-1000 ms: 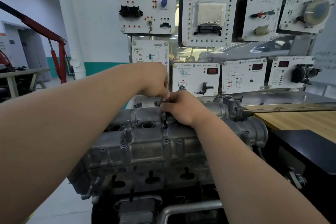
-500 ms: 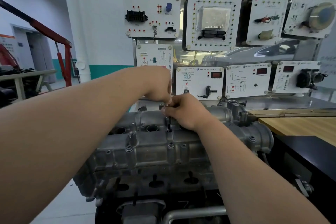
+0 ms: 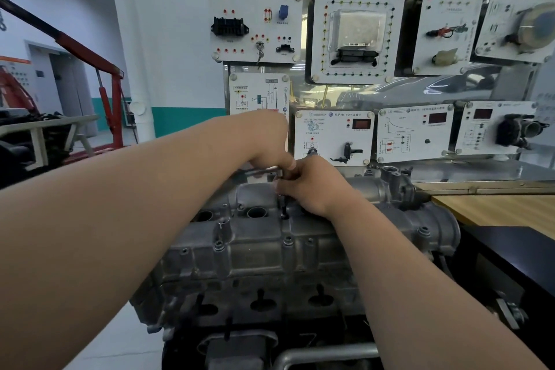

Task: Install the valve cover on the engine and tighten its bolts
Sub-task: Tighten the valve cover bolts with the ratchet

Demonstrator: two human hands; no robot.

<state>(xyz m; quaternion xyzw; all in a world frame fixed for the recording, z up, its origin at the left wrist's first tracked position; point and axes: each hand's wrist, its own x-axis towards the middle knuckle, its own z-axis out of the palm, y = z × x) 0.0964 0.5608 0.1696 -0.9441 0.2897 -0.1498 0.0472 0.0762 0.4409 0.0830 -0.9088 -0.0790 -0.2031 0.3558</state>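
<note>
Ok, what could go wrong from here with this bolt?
The wrench drives the bolt through a tall shaft. If that tilts, it could slip and round the head. The open hole just beside it could swallow anything dropped. Pulling too hard might strip the thread in the cover.

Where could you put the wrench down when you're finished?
The wooden benchtop, right of the engine, is bare; so is the black top in front of it. The valve cover is crowded: left hand and right hand grip the wrench there.
</note>
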